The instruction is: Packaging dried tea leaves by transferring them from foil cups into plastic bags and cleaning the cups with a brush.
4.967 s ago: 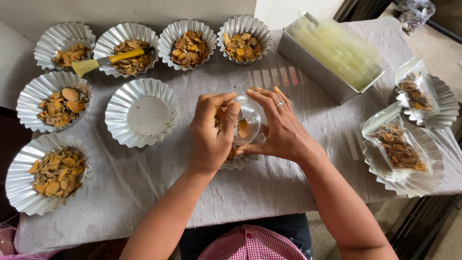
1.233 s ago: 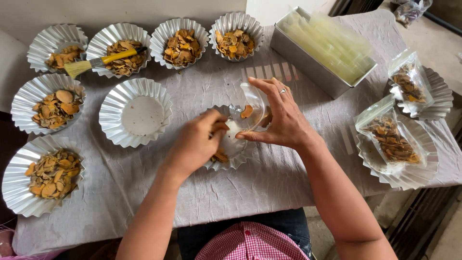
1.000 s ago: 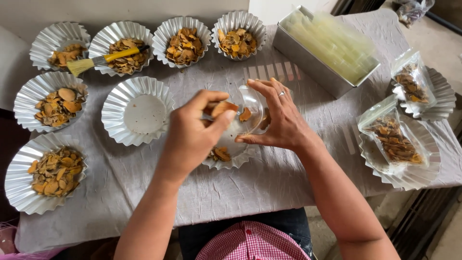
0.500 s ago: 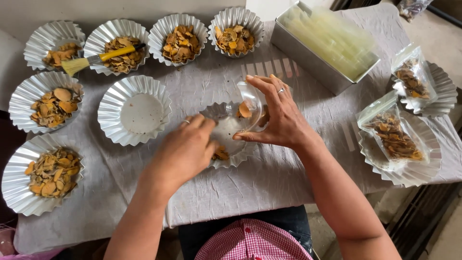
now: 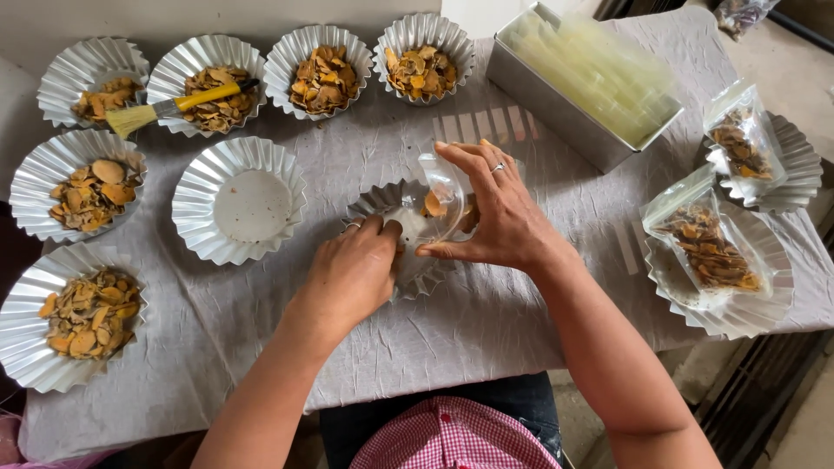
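Note:
My right hand (image 5: 497,213) holds a small clear plastic pouch (image 5: 441,193) upright with its mouth open; a few orange dried slices sit inside it. The pouch hangs over a fluted foil dish (image 5: 379,204) in the middle of the grey cloth. My left hand (image 5: 352,271) reaches down into that dish with its fingers curled together; what lies under the fingers is hidden.
Fluted foil dishes of dried slices (image 5: 323,59) ring the back and left; one white-dusted dish (image 5: 240,198) holds nothing. A yellow-handled brush (image 5: 170,106) lies across one. A metal tin of clear pouches (image 5: 580,80) stands back right. Filled pouches (image 5: 705,245) rest in right dishes.
My left hand rose to the pouch mouth a second ago, then dropped back into the middle dish. The right hand has kept the pouch in place.

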